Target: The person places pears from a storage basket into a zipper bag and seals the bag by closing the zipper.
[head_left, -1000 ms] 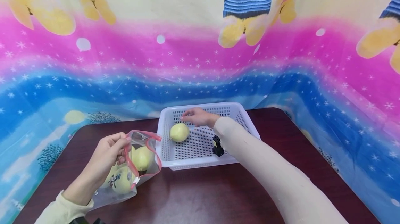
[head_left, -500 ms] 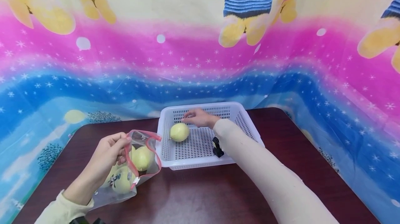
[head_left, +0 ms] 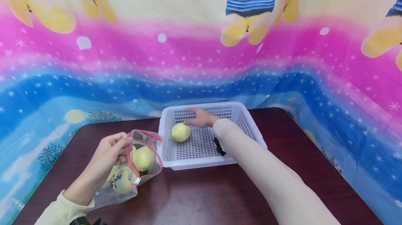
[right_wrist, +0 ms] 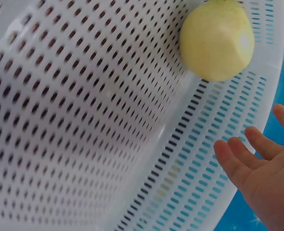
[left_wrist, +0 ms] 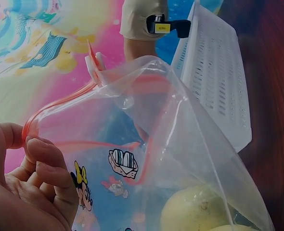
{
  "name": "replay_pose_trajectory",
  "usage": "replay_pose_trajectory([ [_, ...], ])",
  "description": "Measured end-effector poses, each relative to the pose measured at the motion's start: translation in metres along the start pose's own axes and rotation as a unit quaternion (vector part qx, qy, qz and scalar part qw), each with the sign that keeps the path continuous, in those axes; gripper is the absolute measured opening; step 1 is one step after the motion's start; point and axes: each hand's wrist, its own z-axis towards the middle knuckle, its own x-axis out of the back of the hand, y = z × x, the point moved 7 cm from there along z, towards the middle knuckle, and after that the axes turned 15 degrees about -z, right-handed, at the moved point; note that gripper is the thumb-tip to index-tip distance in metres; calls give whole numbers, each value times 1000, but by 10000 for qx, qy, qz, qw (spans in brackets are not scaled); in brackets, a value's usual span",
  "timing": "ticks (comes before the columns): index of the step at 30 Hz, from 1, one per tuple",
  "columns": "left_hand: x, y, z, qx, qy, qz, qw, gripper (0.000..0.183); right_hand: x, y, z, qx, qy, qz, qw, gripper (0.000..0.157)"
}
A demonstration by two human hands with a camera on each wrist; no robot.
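Observation:
My left hand point(head_left: 110, 153) pinches the red zip edge of a clear zip bag point(head_left: 146, 179) between thumb and fingers, keeping its mouth open. Several yellow-green pears point(head_left: 142, 158) lie inside the bag, seen through its printed plastic. In the left wrist view, one pear point(left_wrist: 192, 209) shows low in the bag. My right hand point(head_left: 201, 117) is over the white basket point(head_left: 201, 164), fingers spread and holding nothing. A single pear point(head_left: 180, 132) sits at the basket's left end, just below the right thumb. The right wrist view shows those fingers point(right_wrist: 236, 166) apart from the pear.
The basket has slotted walls and stands at the back of a dark red-brown table point(head_left: 194, 197), with the bag at its left front. A patterned cloth point(head_left: 176, 57) hangs close behind the table and along its sides.
My right hand's fingers have spread wider and its thumb has come to the top of the pear in the head view. The left hand and the bag have stayed put.

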Motion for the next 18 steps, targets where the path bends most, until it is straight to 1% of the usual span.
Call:
replay_pose_trajectory([
  [4,0,0,0,-30,-1,-4,10000,32,-1,0,1,19,-26,-388,9992,75],
  [8,0,0,0,-29,1,-8,10000,33,-4,-2,4,179,-81,-904,9957,79],
  [10,0,0,0,-21,2,-2,10000,33,-6,-3,6,235,-99,-1262,9917,81],
  [13,0,0,0,-22,1,8,10000,33,-9,-3,6,256,-135,-1811,9830,84],
  [16,0,0,1,-34,4,18,10000,33,-12,-4,7,302,-156,-2225,9743,85],
  [18,-1,0,1,-30,11,23,10000,33,-14,-5,7,353,-168,-2378,9705,86],
])
